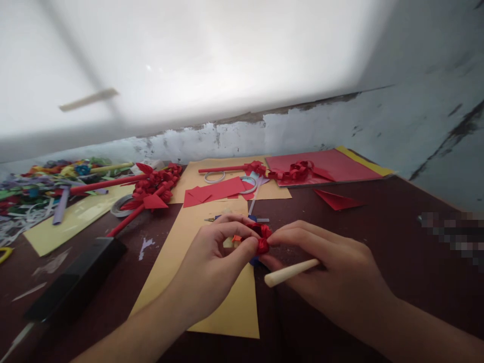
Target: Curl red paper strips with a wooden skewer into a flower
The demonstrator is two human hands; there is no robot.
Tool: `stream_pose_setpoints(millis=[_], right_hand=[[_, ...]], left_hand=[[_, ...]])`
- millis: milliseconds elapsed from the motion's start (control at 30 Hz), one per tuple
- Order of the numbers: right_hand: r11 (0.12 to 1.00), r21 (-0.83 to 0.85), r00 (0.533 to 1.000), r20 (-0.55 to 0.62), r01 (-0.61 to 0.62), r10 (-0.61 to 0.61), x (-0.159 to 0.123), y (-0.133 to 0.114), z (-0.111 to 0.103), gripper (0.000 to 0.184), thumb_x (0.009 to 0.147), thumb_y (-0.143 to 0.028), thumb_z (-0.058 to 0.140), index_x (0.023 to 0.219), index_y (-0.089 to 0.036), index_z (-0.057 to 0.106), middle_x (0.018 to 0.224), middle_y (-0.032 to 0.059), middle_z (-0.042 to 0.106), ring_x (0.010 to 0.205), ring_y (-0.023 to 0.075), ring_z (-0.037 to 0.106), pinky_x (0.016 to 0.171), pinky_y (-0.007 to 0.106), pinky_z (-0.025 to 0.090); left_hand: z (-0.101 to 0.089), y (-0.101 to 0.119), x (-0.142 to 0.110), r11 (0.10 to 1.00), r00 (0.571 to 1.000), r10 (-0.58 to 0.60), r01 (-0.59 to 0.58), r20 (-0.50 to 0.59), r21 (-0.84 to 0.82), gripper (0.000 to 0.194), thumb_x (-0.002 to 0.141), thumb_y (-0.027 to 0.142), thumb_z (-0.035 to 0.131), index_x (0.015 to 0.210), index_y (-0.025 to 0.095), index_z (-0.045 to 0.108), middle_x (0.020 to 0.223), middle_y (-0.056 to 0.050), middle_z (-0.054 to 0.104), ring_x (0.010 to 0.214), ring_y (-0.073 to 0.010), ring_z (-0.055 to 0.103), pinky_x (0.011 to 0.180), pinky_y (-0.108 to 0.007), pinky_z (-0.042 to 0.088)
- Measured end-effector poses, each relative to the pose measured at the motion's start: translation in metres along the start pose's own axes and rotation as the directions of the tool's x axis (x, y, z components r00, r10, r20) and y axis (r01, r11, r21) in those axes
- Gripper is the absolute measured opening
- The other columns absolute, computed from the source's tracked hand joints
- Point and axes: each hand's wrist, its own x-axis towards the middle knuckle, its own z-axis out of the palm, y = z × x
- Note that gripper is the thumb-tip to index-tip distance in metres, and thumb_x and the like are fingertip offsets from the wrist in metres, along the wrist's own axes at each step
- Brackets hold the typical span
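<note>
Red curled paper (263, 243), one piece, between the hands; left hand (212, 257) pinching its left side, right hand (336, 267) pinching its right, pale stick (289, 273) tucked in the right. Folds formed; shaping seemingly partway. Beyond the left hand: red paper clusters (156, 185) on stems, apparently assembled. Ahead of both hands: flat red sheets (221, 191), uncurled. Remaining count: cannot tell.
</note>
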Motion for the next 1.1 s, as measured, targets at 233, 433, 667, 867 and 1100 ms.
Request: stream_pose_setpoints(millis=[233, 433, 667, 867, 1100], right_hand=[[0.998, -0.065, 0.998, -0.056, 0.017, -0.020, -0.0009, -0.0032, -0.0007, 0.024, 0.085, -0.015, 0.084, 0.104, -0.022, 0.071, 0.095, -0.0035, 0.076, 0.077, 0.0074, 0.073, 0.070, 0.014, 0.053], [0.994, -0.104, 0.997, -0.060, 0.042, -0.048, -0.0006, -0.0030, 0.0015, 0.023, 0.089, -0.016, 0.080, 0.108, -0.023, 0.070, 0.098, -0.0020, 0.075, 0.080, 0.0089, 0.074, 0.069, 0.017, 0.055], [0.992, -0.125, 0.999, -0.051, 0.009, -0.016, -0.0020, -0.0062, -0.0009, 0.023, 0.087, -0.014, 0.076, 0.107, -0.024, 0.070, 0.099, 0.0000, 0.075, 0.079, 0.0122, 0.074, 0.066, 0.021, 0.057], [0.996, -0.086, 0.999, -0.046, 0.001, -0.004, -0.0014, -0.0055, -0.0002, 0.024, 0.086, -0.014, 0.077, 0.107, -0.024, 0.070, 0.100, 0.0002, 0.074, 0.079, 0.0124, 0.073, 0.065, 0.023, 0.058], [0.998, -0.064, 0.999, -0.048, -0.001, -0.002, -0.0012, -0.0054, 0.0000, 0.029, 0.082, -0.011, 0.077, 0.107, -0.023, 0.069, 0.099, -0.0007, 0.073, 0.080, 0.0111, 0.073, 0.067, 0.020, 0.058]], left_hand=[[0.0027, 0.0028, -0.0041, 0.999, 0.999, 0.039, -0.039, 0.013, -0.013, 0.016, 0.091, 0.022, 0.072, 0.079, 0.023, 0.082, 0.106, -0.005, 0.065, 0.105, -0.0181, 0.065, 0.078, -0.020, 0.057], [0.0046, 0.0027, -0.0046, 0.998, 0.998, 0.064, -0.064, 0.007, -0.004, 0.015, 0.092, 0.022, 0.072, 0.082, 0.024, 0.083, 0.108, -0.005, 0.064, 0.107, -0.0175, 0.065, 0.078, -0.019, 0.057], [0.0048, 0.0010, -0.0043, 0.999, 0.999, 0.041, -0.040, 0.026, -0.027, 0.015, 0.093, 0.021, 0.073, 0.083, 0.025, 0.083, 0.111, -0.005, 0.063, 0.108, -0.0175, 0.064, 0.080, -0.020, 0.058], [0.0046, 0.0017, -0.0048, 0.999, 0.999, 0.038, -0.038, 0.020, -0.024, 0.018, 0.094, 0.023, 0.071, 0.080, 0.023, 0.083, 0.112, -0.007, 0.062, 0.114, -0.0205, 0.062, 0.080, -0.020, 0.059], [0.0043, 0.0009, -0.0040, 0.999, 0.999, 0.040, -0.040, 0.025, -0.013, 0.018, 0.094, 0.025, 0.072, 0.079, 0.023, 0.082, 0.111, -0.007, 0.061, 0.113, -0.0203, 0.061, 0.078, -0.020, 0.059]])
